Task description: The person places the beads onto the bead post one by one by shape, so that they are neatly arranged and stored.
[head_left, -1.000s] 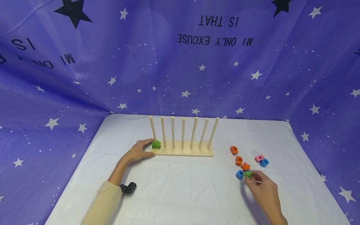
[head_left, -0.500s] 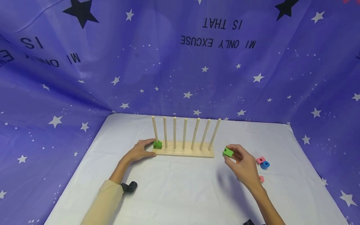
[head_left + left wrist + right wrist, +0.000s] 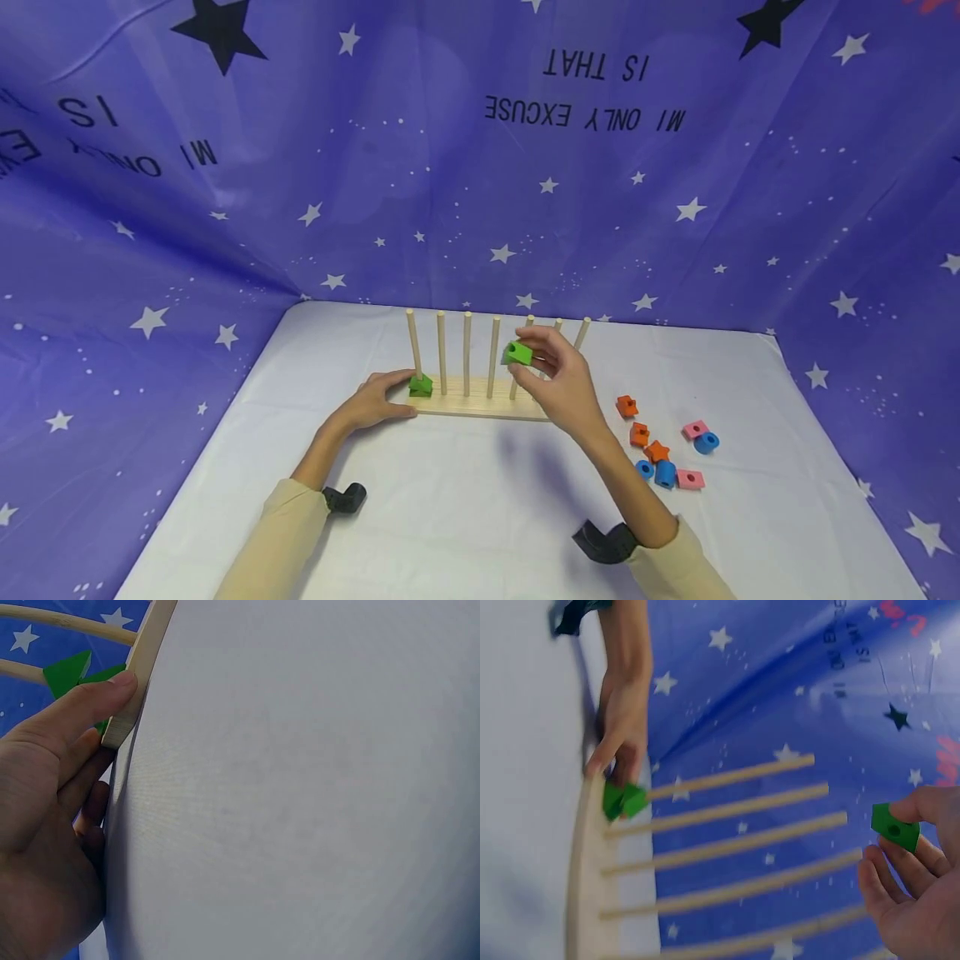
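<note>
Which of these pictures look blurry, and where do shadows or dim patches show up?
Head view: fairly sharp, with soft shadows on the white tablecloth below the right hand; left wrist view: the tablecloth dims toward the lower right corner; right wrist view: blurriest, the wooden pegs soft-edged.

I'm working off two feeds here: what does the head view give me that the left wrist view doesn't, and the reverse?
Only head: the right hand pinching a green block, plus the loose orange blocks, blue blocks and pink blocks.

Only left wrist: the left palm, seen close up.

Both: the left hand gripping the end of the wooden base, some pegs, the green shape on the end peg, the white cloth and the starred backdrop.
</note>
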Demonstrator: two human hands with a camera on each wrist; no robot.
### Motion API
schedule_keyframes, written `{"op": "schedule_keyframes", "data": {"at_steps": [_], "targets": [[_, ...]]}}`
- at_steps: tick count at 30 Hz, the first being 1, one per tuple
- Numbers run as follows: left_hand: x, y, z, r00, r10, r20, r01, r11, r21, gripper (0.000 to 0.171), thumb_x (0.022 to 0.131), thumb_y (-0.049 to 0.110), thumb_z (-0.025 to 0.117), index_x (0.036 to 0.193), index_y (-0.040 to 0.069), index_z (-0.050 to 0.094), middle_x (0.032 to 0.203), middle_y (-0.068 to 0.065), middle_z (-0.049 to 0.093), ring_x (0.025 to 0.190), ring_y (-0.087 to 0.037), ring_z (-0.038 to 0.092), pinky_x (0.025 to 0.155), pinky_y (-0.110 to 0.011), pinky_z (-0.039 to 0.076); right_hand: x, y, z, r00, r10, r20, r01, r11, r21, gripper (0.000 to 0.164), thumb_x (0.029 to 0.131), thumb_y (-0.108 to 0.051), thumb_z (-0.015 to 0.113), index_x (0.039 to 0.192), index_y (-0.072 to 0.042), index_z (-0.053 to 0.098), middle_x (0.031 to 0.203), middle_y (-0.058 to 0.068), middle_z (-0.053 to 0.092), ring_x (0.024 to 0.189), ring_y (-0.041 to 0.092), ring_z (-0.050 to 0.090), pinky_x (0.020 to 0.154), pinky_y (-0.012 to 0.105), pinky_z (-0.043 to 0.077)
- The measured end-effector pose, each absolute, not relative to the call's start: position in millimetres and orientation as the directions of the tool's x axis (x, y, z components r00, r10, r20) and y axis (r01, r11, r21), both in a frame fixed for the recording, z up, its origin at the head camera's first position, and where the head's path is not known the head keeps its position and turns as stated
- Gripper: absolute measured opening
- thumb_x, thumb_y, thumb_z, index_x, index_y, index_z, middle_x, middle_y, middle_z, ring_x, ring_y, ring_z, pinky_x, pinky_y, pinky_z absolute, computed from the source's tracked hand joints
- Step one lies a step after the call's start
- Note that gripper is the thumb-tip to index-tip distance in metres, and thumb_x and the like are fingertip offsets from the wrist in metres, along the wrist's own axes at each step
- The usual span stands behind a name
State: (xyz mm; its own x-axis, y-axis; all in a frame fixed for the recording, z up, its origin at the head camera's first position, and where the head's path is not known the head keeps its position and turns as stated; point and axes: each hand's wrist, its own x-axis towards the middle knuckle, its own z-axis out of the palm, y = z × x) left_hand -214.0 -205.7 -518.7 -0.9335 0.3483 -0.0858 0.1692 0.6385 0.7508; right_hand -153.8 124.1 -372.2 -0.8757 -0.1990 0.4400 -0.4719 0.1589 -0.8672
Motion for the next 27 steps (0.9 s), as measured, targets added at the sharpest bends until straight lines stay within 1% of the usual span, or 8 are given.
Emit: {"op": "schedule_keyframes", "data": {"at_steps": [4,9,12,15,18,21,25,27], "targets": [[-214.4,-205.2,-519.3,-0.934,0.347,-0.087,0.167,0.638,0.752,0.077,0.082,0.032,0.082,0.148,0.010,0.049,0.149,-0.018,0.046,0.137,-0.041,0.032,0.110,-0.068,0.021,-166.9,95.6,-360.5,-0.846,-0.242,0.475,-0.504,0.074,-0.861,0.031,0.086,0.006,0.071,0.117,0.005,0.065,0.113,0.016,0.065,0.105,0.029,0.065,0.092,0.033,0.053],[-214.9,-205.2,-519.0,-0.935,0.346,-0.079,0.171,0.634,0.754,0.076,0.082,0.032,0.082,0.148,0.010,0.050,0.150,-0.017,0.046,0.137,-0.041,0.033,0.110,-0.068,0.021,-180.9,61.0,-348.1,-0.837,-0.272,0.474,-0.498,0.021,-0.867,0.030,0.088,0.004,0.071,0.118,0.005,0.066,0.112,0.015,0.067,0.105,0.026,0.066,0.092,0.033,0.053],[-215.4,-205.6,-519.1,-0.935,0.346,-0.081,0.169,0.634,0.754,0.076,0.083,0.031,0.082,0.148,0.010,0.050,0.150,-0.017,0.046,0.137,-0.042,0.033,0.110,-0.067,0.021,-187.9,41.5,-346.2,-0.839,-0.270,0.473,-0.502,0.043,-0.864,0.030,0.089,0.003,0.071,0.119,0.004,0.066,0.113,0.014,0.067,0.106,0.023,0.066,0.095,0.030,0.051],[-215.9,-206.2,-519.9,-0.934,0.347,-0.087,0.166,0.637,0.753,0.077,0.083,0.033,0.082,0.148,0.009,0.049,0.149,-0.019,0.045,0.136,-0.042,0.033,0.109,-0.068,0.022,-192.9,24.6,-346.7,-0.846,-0.247,0.472,-0.507,0.100,-0.856,0.031,0.089,0.000,0.072,0.119,0.002,0.067,0.114,0.012,0.068,0.110,0.021,0.065,0.099,0.028,0.048],[-215.4,-206.3,-520.2,-0.935,0.342,-0.096,0.156,0.637,0.755,0.077,0.083,0.035,0.081,0.148,0.010,0.048,0.149,-0.019,0.045,0.137,-0.043,0.032,0.109,-0.069,0.021,-196.6,11.2,-348.6,-0.859,-0.219,0.463,-0.501,0.166,-0.850,0.031,0.090,-0.004,0.072,0.121,-0.001,0.066,0.116,0.010,0.069,0.112,0.020,0.064,0.099,0.030,0.048],[-215.1,-206.0,-520.1,-0.935,0.340,-0.099,0.150,0.633,0.759,0.078,0.083,0.036,0.081,0.149,0.011,0.048,0.149,-0.019,0.045,0.137,-0.043,0.031,0.109,-0.070,0.021,-200.9,0.3,-354.2,-0.866,-0.198,0.459,-0.495,0.217,-0.842,0.033,0.091,-0.006,0.072,0.123,-0.002,0.065,0.117,0.009,0.069,0.111,0.019,0.064,0.094,0.035,0.050],[-215.3,-205.4,-519.9,-0.934,0.344,-0.097,0.156,0.637,0.755,0.079,0.083,0.036,0.081,0.149,0.010,0.048,0.150,-0.019,0.045,0.137,-0.042,0.032,0.109,-0.069,0.023,-207.0,-10.0,-363.6,-0.875,-0.167,0.455,-0.483,0.229,-0.845,0.032,0.092,-0.006,0.072,0.123,-0.001,0.064,0.116,0.009,0.068,0.112,0.019,0.063,0.094,0.031,0.050],[-215.6,-205.6,-519.6,-0.933,0.345,-0.099,0.157,0.641,0.751,0.079,0.083,0.036,0.081,0.149,0.010,0.047,0.150,-0.019,0.044,0.137,-0.042,0.032,0.109,-0.068,0.023,-209.5,-13.4,-366.7,-0.877,-0.152,0.455,-0.479,0.216,-0.851,0.032,0.092,-0.006,0.072,0.122,-0.001,0.064,0.116,0.010,0.068,0.114,0.020,0.063,0.099,0.029,0.048]]}}
